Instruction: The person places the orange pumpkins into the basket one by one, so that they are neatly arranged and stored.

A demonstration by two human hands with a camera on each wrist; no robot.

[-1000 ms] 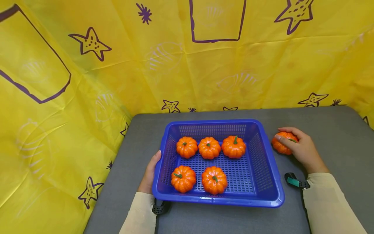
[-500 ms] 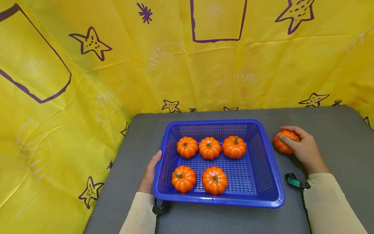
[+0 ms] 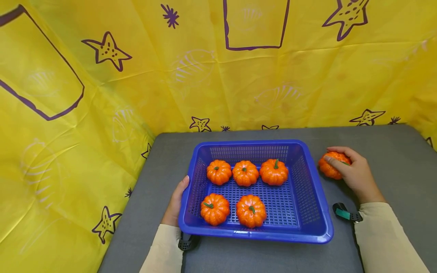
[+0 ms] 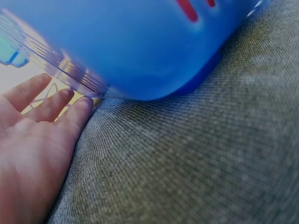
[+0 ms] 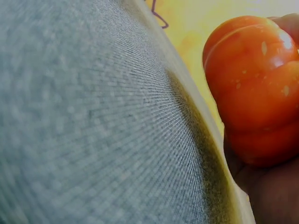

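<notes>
A blue perforated plastic basket (image 3: 250, 234) holds several small orange pumpkins with green stems, among them a front-left pumpkin (image 3: 215, 209) and a front-right pumpkin (image 3: 251, 211). My left hand (image 3: 175, 203) touches the basket's left outer side; in the left wrist view its fairly straight fingers (image 4: 70, 112) lie against the wall. Right of the basket, my right hand (image 3: 358, 176) grips another pumpkin (image 3: 329, 167), thumb over its near side and fingers round the far side. In the right wrist view this pumpkin (image 5: 257, 93) appears close up, partly cut off by the frame.
The basket stands on a grey cloth-covered table (image 3: 385, 151). A yellow sheet with purple starfish drawings (image 3: 239, 87) hangs behind and to the left. Inside the basket, the right front part shows bare perforated floor (image 3: 281, 204).
My right hand has shifted very slightly to the right with the pumpkin in its grip. The left hand, the basket and the pumpkins inside have stayed in place.
</notes>
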